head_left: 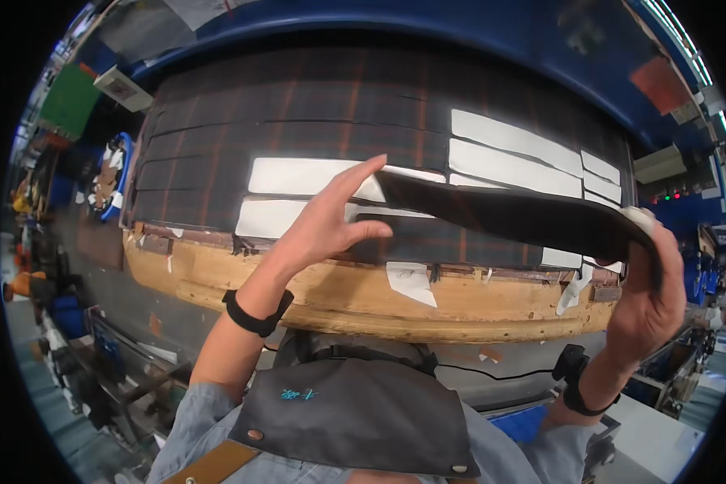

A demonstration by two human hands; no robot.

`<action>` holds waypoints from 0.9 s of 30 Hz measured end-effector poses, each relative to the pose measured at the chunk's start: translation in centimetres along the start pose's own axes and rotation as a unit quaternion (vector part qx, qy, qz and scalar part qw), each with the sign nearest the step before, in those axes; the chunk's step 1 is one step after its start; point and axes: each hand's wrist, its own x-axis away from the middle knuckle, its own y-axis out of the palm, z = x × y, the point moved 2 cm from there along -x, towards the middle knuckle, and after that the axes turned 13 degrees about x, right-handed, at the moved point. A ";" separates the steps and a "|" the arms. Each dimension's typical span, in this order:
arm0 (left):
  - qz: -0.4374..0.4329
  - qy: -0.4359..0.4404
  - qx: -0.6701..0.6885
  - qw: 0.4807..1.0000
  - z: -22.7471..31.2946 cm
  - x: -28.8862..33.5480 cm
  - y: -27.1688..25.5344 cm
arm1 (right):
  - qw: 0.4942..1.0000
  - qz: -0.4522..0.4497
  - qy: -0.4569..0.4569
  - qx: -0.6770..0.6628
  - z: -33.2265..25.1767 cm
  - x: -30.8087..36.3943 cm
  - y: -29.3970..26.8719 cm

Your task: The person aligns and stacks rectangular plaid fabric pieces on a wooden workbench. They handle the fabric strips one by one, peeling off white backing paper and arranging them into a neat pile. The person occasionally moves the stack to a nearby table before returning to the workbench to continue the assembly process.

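Note:
A long dark strip of sheet material (524,211) hangs above the work surface, sloping down to the right. My right hand (652,302) grips its right end, where the strip bends over by the fingers. Close to the strip's left end is my left hand (327,214), its fingers stretched out and its thumb apart; I cannot tell whether its fingertips touch the strip. Beneath lies dark plaid sheet material (194,173) with cut lines. White rectangular pieces (290,176) lie on it at the left, and more white rectangles (512,165) lie in rows at the right.
A thick wooden board edge (363,310) runs along the near side, with a white scrap (411,282) hanging over it. Across the far side stretches a blue machine beam (427,24). At the left is a blue-rimmed container (111,177) of scraps.

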 end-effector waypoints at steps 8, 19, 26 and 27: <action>-0.008 0.113 0.032 0.993 2.8 -1.6 -1.8 | 0.988 0.137 -0.006 0.073 -3.5 1.2 -4.2; -0.322 -0.074 0.172 0.928 2.2 2.0 3.9 | 0.981 0.031 0.120 0.148 -6.5 1.8 -6.8; -0.181 -0.159 0.292 0.926 -0.3 3.7 4.2 | 0.953 0.019 0.297 -0.058 -2.2 3.5 -6.8; -0.174 -0.160 0.315 0.919 -0.3 3.5 4.6 | 0.956 0.025 0.291 -0.030 -1.3 3.8 -6.9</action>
